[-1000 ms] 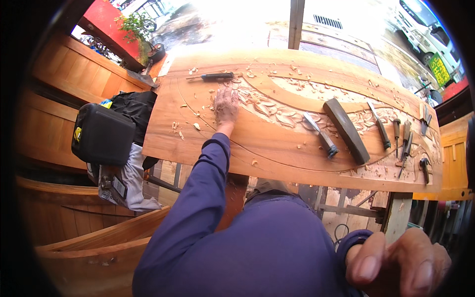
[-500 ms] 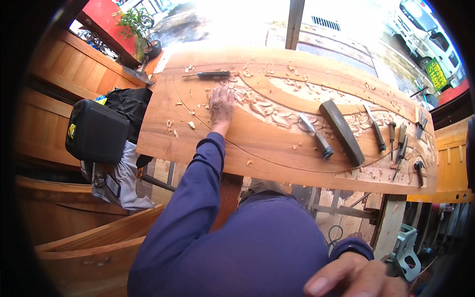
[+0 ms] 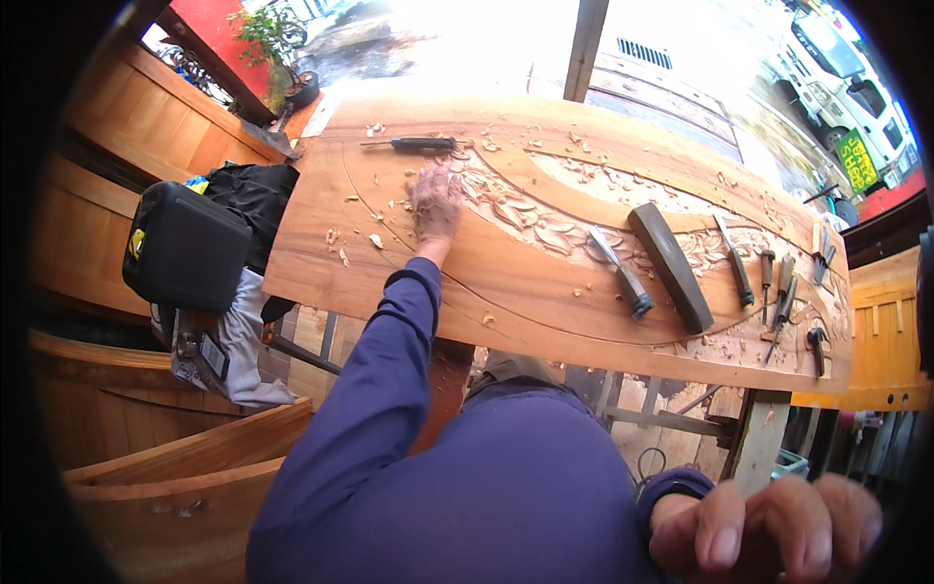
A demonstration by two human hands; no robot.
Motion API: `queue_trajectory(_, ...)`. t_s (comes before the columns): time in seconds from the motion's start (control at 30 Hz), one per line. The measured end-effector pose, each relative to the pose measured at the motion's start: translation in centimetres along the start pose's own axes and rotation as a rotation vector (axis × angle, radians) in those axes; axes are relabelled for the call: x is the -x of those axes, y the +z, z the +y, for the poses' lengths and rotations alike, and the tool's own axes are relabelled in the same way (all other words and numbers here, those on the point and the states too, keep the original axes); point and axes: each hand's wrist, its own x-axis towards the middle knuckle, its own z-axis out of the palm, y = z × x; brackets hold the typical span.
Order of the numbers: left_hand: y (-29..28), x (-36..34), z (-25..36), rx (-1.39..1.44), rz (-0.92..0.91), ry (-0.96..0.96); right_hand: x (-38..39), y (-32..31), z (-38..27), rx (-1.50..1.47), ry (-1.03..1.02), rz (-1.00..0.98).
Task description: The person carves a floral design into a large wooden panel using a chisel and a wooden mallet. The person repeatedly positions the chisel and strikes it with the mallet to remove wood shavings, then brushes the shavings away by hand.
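My left hand (image 3: pixel 436 202) rests on a wooden panel (image 3: pixel 525 302) with carved leaves (image 3: pixel 520 209), fingers extended at the carving's left end. Just beyond my fingertips lies a slim tool with a black-and-blue handle (image 3: pixel 422 143). To the right lie a chisel (image 3: pixel 620 270), a long dark block (image 3: pixel 669 267), another chisel (image 3: pixel 733 259), several smaller tools (image 3: pixel 786 303) and a short dark tool (image 3: pixel 816 351). My right hand (image 3: pixel 764 530) is low at the right, away from the panel, with loosely curved fingers apart and nothing visible in them. Pale shavings are scattered over the panel.
A black case (image 3: pixel 185 248) on dark cloth stands left, beside wooden doors (image 3: pixel 107 224) and curved boards (image 3: pixel 175 516). A post (image 3: pixel 584 49), a potted plant (image 3: pixel 272 49) and a white vehicle (image 3: pixel 837 78) are beyond the panel. A leg (image 3: pixel 764 438) stands under the panel's right part.
My left hand stays on the panel. My right hand's fingers dipped lower half a second ago and are now raised again, further right. The whole view has shifted slightly.
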Motion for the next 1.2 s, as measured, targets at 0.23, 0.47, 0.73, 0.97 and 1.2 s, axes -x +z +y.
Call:
queue_trajectory(0.23,-1.3,-3.5,-4.6,-0.123,-0.202,-0.283,2.2,0.0,3.5,0.414,-0.070,0.132)
queue_trajectory(0.47,-3.9,-3.3,-16.1,-0.352,-0.150,-0.407,0.4,4.6,0.2,0.866,-0.228,0.023)
queue_trajectory(0.73,-1.9,-4.3,-15.8,-0.151,-0.033,-0.431,1.2,2.2,2.9,1.539,-0.241,0.139)
queue_trajectory(0.97,-0.5,-3.7,-17.7,-0.187,-0.081,-0.413,0.3,3.3,5.6,1.519,-0.404,0.304)
queue_trajectory(1.2,0.8,-4.8,-22.2,-0.417,-0.162,-0.303,2.5,2.1,4.8,1.618,-0.399,0.426)
